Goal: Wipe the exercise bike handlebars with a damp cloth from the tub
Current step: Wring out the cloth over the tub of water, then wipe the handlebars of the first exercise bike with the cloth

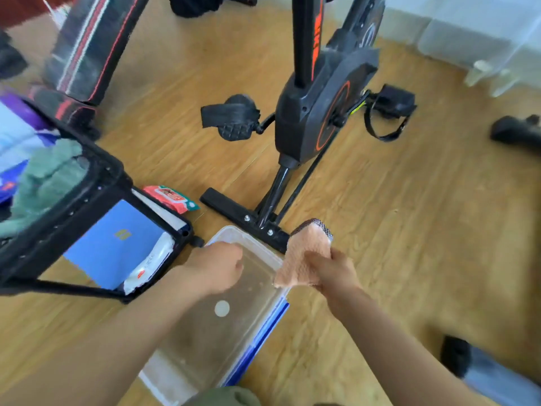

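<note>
The clear tub (227, 230) sits on the floor by the person's feet. Over it the left hand (218, 266) curls its fingers, holding nothing visible. The right hand (333, 273) grips the peach cloth (304, 256) bunched above the tub's rim, probably letting drips fall in. Beyond stands the exercise bike (310, 112), handlebars out of view.

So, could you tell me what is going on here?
A person works over a clear plastic tub on the wooden floor. Their right hand grips a peach textured cloth above the tub's right rim; the left hand, fingers curled, hovers over the tub, holding nothing. The black exercise bike stands beyond, handlebars out of view.
</note>
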